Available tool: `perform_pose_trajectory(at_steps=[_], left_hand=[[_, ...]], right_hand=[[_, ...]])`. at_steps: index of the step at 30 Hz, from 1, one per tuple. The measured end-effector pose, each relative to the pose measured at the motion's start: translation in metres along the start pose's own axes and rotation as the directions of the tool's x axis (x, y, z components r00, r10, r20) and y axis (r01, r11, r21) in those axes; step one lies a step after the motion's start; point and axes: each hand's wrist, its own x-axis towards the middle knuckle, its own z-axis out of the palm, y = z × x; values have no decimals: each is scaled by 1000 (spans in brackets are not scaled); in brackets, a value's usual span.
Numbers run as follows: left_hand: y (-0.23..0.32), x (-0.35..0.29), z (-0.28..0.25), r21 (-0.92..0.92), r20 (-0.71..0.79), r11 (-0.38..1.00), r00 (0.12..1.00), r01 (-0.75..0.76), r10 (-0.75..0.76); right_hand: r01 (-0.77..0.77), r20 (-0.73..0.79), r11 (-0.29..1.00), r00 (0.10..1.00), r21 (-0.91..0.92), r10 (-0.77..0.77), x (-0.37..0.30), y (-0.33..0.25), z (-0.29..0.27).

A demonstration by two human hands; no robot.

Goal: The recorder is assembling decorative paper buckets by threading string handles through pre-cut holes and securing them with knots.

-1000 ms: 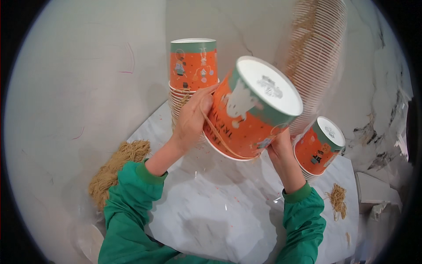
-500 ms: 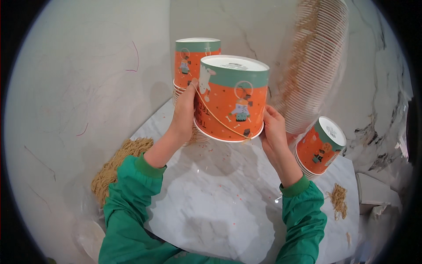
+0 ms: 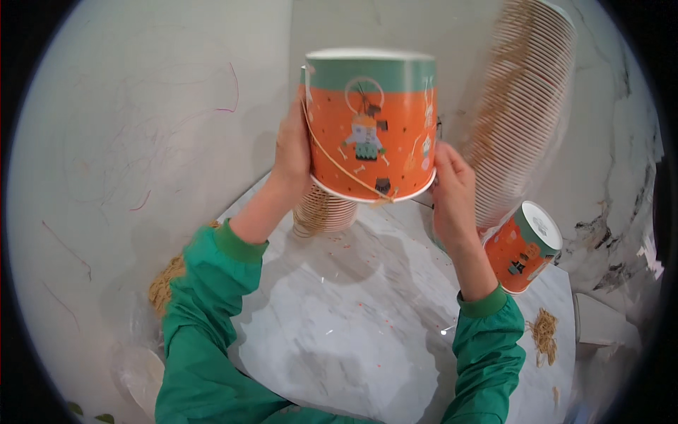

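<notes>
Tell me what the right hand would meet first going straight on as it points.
Most likely the orange bucket: the right hand points up and leftward at its side, though depth is unclear.

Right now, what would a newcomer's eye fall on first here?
First, the orange-and-green paper bucket in the upper middle, between the left hand and right hand, a tan cord slanting across its side. Then the tall plastic-wrapped stack at upper right, and another orange bucket below it.
</notes>
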Motion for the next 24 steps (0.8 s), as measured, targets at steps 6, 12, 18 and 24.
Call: perform_pose_trajectory(at_steps=[6, 12, 18, 24], left_hand=[[38, 43, -3, 241, 146, 925, 953, -295, 266], [50, 87, -2, 361, 214, 822, 897, -440, 386], [41, 131, -10, 361, 56, 895, 965, -260, 258], [32, 159, -25, 345, -21, 926, 985, -154, 171]], right_hand=[[206, 232, 969, 958, -136, -171, 26, -22, 11], [282, 301, 900, 936, -331, -183, 75, -16, 23], [300, 238, 860, 947, -413, -216, 119, 12, 36], [293, 204, 870, 952, -398, -227, 138, 30, 56]])
